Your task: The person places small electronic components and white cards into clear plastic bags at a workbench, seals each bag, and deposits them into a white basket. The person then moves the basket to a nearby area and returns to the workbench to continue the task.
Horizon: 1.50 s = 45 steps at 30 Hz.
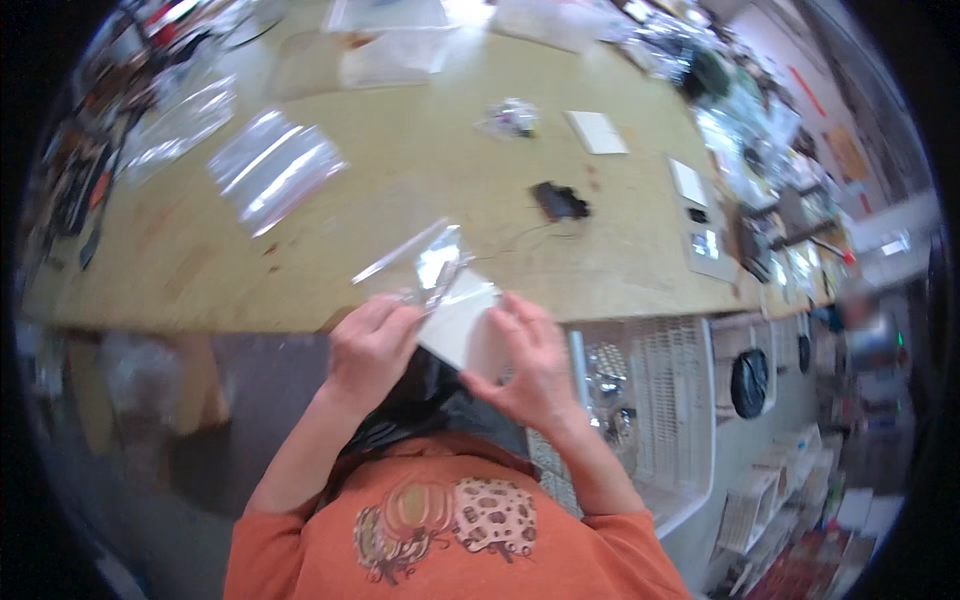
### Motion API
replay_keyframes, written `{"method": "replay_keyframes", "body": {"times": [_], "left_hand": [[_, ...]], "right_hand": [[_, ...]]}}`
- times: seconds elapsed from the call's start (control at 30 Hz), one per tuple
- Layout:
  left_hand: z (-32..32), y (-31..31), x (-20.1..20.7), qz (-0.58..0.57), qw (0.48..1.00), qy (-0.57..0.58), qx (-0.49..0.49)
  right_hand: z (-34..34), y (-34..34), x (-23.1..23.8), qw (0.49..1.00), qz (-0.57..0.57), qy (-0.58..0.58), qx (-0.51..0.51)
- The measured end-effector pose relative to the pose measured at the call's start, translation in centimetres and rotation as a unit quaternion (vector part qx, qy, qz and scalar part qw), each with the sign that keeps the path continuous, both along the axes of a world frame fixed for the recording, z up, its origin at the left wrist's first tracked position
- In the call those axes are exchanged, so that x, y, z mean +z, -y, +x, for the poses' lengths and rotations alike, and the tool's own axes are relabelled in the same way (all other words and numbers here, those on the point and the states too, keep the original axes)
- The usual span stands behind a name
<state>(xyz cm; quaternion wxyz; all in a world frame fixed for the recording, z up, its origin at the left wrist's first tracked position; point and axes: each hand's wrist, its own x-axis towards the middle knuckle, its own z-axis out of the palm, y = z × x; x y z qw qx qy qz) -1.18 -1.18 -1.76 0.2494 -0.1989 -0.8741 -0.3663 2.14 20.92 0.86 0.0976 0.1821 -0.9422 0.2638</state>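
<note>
White card (pixel 462 322): it is in front of the person, at the near edge of the table (pixel 390 165), between the two hands; its far part seems to meet the clear bag (pixel 437 262).
Card handling: I judge it light and rather stiff, but thin, so a strong squeeze could bend a corner. The best hold is by the opposite edges, with the flat face free.
Clear bag handling: it looks very light, soft and slippery, and it may cling or wrinkle. I would take it by the rim, with thumb and one finger.
Left hand (pixel 372 348): thumb and fingers are nearly closed together, and they seem to pinch the bag beside the left edge of the card.
Right hand (pixel 527 362): half open; the thumb is at the near corner and the fingers are at the right edge, with the card held between them.
Farther on table: a dark small piece (pixel 562 202) lies to the right, and flat clear bags (pixel 272 170) lie to the left.
Hard to see: the underside of the card is hidden, and so are some fingertips. Shine and blur cover the bag's opening, therefore I cannot tell if the card is inside. What the dark small piece is, I cannot tell.
</note>
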Motion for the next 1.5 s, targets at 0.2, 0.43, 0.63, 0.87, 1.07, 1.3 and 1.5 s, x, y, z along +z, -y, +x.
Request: {"method": "replay_keyframes", "body": {"times": [0.2,0.43,0.63,0.87,1.07,1.3,1.5], "left_hand": [[0.7,-0.6,0.3,0.029,0.996,0.081,-0.016],[0.0,-0.8,1.3,-0.029,0.994,0.098,-0.028],[-1.7,-1.7,2.2,-0.052,0.999,0.013,-0.004],[-1.2,-2.4,1.4,-0.032,0.997,0.008,-0.067],[-3.2,-0.8,1.1,-0.011,1.0,0.005,0.001],[-4.0,-1.2,0.1,-0.019,1.0,0.007,-0.023],[-3.8,-1.1,0.0,-0.008,1.0,0.009,-0.008]], "right_hand": [[-0.2,1.4,-0.9,0.997,0.025,-0.043,-0.054],[-1.3,3.9,-0.7,0.995,0.038,-0.045,-0.081],[1.6,1.3,-1.1,0.997,0.046,-0.056,-0.04],[-1.8,3.4,-2.5,0.999,-0.013,-0.04,-0.024],[-5.5,-0.1,0.3,0.985,-0.114,-0.112,-0.068],[-18.8,-11.3,0.9,0.967,0.171,0.019,-0.188],[-20.0,-14.2,1.5,0.975,0.08,0.028,-0.204]]}}
